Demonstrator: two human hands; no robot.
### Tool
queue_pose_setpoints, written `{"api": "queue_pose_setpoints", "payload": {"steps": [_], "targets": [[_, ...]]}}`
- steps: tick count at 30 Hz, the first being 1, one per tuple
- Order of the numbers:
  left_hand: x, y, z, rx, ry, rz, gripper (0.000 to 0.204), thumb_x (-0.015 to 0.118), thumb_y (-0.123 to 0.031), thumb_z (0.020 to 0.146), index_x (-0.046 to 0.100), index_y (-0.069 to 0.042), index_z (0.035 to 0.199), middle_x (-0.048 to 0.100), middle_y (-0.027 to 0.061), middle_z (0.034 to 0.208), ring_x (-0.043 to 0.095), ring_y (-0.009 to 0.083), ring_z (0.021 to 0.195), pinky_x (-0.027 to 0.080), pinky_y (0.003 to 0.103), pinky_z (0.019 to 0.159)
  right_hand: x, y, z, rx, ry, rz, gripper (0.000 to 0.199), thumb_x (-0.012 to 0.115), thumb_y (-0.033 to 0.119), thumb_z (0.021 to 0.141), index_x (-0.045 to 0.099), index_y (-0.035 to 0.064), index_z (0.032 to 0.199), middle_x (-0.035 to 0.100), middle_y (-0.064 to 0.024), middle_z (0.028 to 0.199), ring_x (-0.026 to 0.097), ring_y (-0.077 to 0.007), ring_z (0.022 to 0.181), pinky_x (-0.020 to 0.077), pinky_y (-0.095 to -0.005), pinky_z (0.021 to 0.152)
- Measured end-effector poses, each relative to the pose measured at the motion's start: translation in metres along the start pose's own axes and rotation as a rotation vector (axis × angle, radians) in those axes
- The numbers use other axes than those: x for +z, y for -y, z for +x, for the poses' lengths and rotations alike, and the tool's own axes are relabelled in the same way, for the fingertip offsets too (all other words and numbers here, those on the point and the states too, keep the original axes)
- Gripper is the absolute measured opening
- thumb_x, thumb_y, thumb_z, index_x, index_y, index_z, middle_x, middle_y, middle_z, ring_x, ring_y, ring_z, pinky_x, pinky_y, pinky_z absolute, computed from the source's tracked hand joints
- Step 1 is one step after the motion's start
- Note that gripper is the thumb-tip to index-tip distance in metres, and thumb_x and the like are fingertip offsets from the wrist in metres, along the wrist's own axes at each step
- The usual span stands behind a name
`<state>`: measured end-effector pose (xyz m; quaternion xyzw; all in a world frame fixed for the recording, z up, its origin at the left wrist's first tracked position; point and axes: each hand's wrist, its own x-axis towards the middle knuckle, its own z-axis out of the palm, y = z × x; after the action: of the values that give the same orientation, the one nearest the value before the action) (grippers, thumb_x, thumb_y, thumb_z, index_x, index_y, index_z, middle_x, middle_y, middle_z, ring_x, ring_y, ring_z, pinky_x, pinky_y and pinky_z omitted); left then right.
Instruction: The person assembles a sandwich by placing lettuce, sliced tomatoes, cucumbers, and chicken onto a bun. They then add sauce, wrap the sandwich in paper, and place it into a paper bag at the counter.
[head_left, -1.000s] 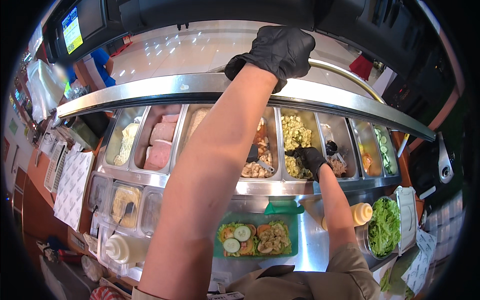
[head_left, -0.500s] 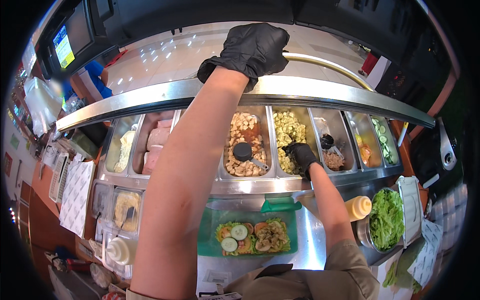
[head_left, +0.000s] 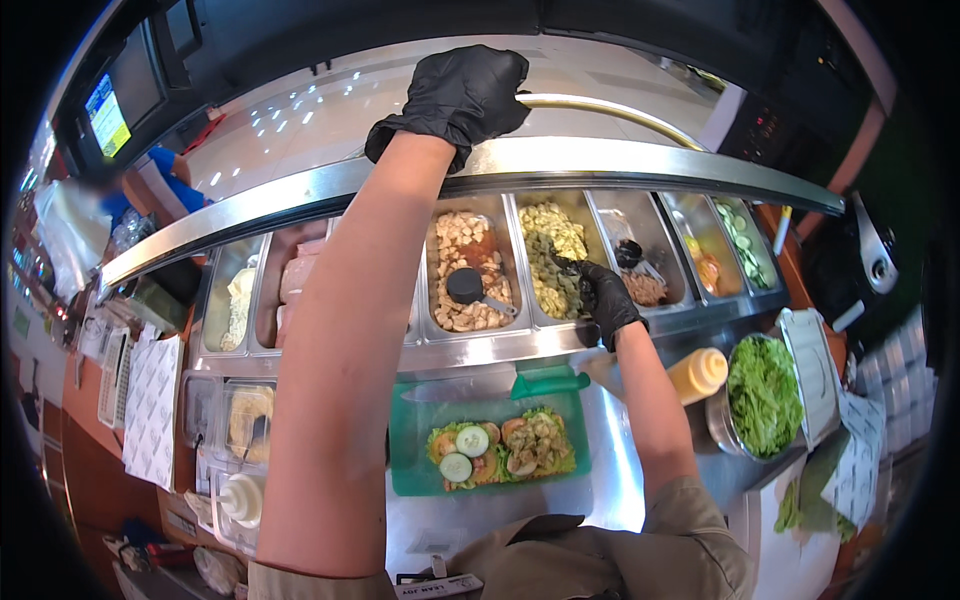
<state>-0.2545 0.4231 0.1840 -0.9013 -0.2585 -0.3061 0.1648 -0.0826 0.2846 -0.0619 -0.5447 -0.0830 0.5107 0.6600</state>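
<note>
A steel bench (head_left: 615,475) runs below a row of food tubs (head_left: 480,347), with a long metal edge (head_left: 600,155) crossing above them. A curved brass-coloured bar (head_left: 620,110) runs out from the black-gloved left hand (head_left: 465,95), whose grip is balled around it. On the bench lies a green board (head_left: 402,475) carrying two food portions (head_left: 464,454), one topped with cucumber slices (head_left: 472,439), the other with a lumpy topping (head_left: 535,443). Beyond it, a steel tub (head_left: 595,235) holds chunky yellow food (head_left: 553,228), and the black-gloved right hand (head_left: 607,302) reaches in at the front right, fingers angled toward the food; whether that grip pinches anything I cannot tell, as dark shapes hide the fingertips. A black scoop (head_left: 465,286) sits in the next tub leftward, apart from that hand. The step in hand looks like gathering yellow food; drawing it out calls for a compact hold, a lift clear of the tub's rim and a firm left hand on the bar.
</note>
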Motion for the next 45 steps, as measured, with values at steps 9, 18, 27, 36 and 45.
{"api": "queue_pose_setpoints", "payload": {"steps": [9, 18, 27, 36, 45], "targets": [[0.014, 0.002, -0.032, 0.207, -0.082, -0.297, 0.022, 0.055, -0.017, 0.069, 0.065, -0.012, 0.088, 0.065, 0.0113, 0.090, 0.061, 0.0276, 0.088, 0.047, 0.037, 0.079, 0.034, -0.113, -0.200, -0.041, 0.095, -0.164, 0.022, 0.049, 0.020, 0.087, 0.061, 0.0058, 0.099, 0.057, 0.0018, 0.072, 0.041, -0.0040, 0.052, 0.0317, -0.0186, 0.046], [0.014, -0.004, -0.029, 0.242, -0.054, -0.256, 0.019, 0.058, -0.018, 0.071, 0.065, -0.010, 0.086, 0.064, 0.0132, 0.087, 0.061, 0.0291, 0.088, 0.047, 0.040, 0.076, 0.050, -0.235, -0.251, -0.729, -0.397, -1.468, 0.043, 0.057, 0.009, 0.072, 0.056, 0.0119, 0.114, 0.059, -0.0080, 0.084, 0.058, -0.0258, 0.076, 0.0485, -0.0373, 0.058], [0.017, 0.002, -0.027, 0.250, -0.052, -0.206, 0.015, 0.057, -0.019, 0.071, 0.064, -0.012, 0.083, 0.064, 0.0123, 0.086, 0.061, 0.0294, 0.086, 0.047, 0.041, 0.075, 0.052, -0.283, -0.236, -0.639, -0.480, -1.503, 0.052, 0.061, 0.013, 0.064, 0.054, 0.0127, 0.116, 0.054, -0.0142, 0.089, 0.056, -0.0310, 0.078, 0.0476, -0.0407, 0.059], [0.013, -0.002, -0.029, 0.221, -0.020, -0.248, 0.012, 0.056, -0.014, 0.073, 0.064, -0.010, 0.081, 0.064, 0.0136, 0.083, 0.062, 0.0303, 0.084, 0.048, 0.040, 0.074, 0.045, -0.279, -0.231, -0.688, -0.463, -1.465, 0.048, 0.064, 0.010, 0.061, 0.059, 0.0119, 0.109, 0.055, -0.0152, 0.089, 0.057, -0.0321, 0.076, 0.0478, -0.0400, 0.060], [0.012, -0.003, -0.029, 0.217, -0.006, -0.253, 0.012, 0.055, -0.012, 0.072, 0.063, -0.008, 0.080, 0.063, 0.0150, 0.082, 0.062, 0.0312, 0.083, 0.048, 0.040, 0.075, 0.047, -0.274, -0.228, -0.676, -0.465, -1.483, 0.048, 0.065, 0.012, 0.060, 0.059, 0.0114, 0.108, 0.056, -0.0142, 0.088, 0.057, -0.0312, 0.077, 0.0478, -0.0396, 0.061]]}}
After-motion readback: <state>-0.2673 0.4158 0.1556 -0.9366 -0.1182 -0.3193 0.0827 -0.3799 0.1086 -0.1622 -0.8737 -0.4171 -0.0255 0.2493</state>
